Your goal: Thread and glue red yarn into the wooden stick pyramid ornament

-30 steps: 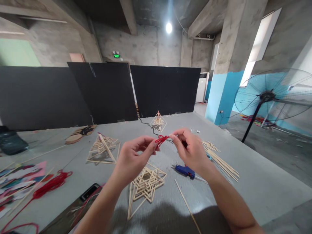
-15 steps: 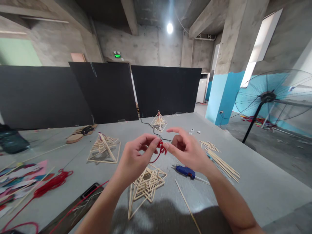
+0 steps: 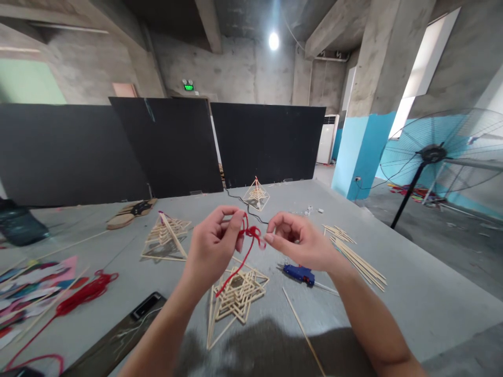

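Between thumb and fingers, my left hand pinches a piece of red yarn with a small looped knot. One loose tail of the yarn hangs down to the left. At the knot's right side, my right hand is closed, with thumb and forefinger at a blurred loop. Below the hands lies a star-shaped frame of stacked wooden sticks. A blue glue gun rests on the table under my right hand.
Stick pyramids stand at left and far centre. Bundled sticks lie right, a single stick in front. Red yarn skein, coloured scraps and a dark wooden board are left. Black panels stand behind.
The hands have drawn slightly apart, and the red knot now shows open loops between them. The yarn tail has swung down over the star frame. My right forefinger has curled in.
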Demonstrator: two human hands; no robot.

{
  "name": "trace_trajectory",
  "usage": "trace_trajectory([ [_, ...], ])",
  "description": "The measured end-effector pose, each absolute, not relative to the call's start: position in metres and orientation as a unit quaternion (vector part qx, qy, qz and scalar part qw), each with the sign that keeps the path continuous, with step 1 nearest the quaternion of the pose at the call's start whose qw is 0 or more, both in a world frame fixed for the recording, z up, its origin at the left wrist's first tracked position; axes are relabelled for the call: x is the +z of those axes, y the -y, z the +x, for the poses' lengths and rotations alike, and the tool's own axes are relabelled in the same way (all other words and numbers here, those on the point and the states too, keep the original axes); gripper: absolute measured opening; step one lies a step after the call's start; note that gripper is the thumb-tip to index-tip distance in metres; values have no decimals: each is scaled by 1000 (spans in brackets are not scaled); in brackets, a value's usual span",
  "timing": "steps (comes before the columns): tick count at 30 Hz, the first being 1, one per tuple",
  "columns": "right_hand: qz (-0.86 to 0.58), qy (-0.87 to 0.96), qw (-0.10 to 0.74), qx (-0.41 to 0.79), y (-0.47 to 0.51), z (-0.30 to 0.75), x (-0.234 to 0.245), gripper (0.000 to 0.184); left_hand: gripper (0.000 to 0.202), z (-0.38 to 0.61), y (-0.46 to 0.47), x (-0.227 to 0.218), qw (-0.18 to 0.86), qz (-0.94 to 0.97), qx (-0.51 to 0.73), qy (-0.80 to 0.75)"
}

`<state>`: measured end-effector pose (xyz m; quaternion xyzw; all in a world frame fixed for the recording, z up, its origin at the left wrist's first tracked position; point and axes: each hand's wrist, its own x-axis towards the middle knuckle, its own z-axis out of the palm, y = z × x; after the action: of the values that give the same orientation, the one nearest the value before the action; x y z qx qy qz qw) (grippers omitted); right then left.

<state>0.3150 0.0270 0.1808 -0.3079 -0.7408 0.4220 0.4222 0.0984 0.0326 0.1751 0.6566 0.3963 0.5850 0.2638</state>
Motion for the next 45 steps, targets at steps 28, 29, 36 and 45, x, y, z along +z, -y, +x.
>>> trace_trajectory([
  [28,-215,648,462,567,-46,308,174,38,37,92,-25,186,399,740,396,-370],
  [29,-217,649,463,563,-46,307,174,38,37,92,-25,186,397,737,400,-372],
  [36,-246,680,487,490,-41,302,172,41,38,94,-26,187,379,731,425,-375],
  [45,-258,685,506,456,-38,304,171,35,49,89,-30,179,392,719,430,-380],
])
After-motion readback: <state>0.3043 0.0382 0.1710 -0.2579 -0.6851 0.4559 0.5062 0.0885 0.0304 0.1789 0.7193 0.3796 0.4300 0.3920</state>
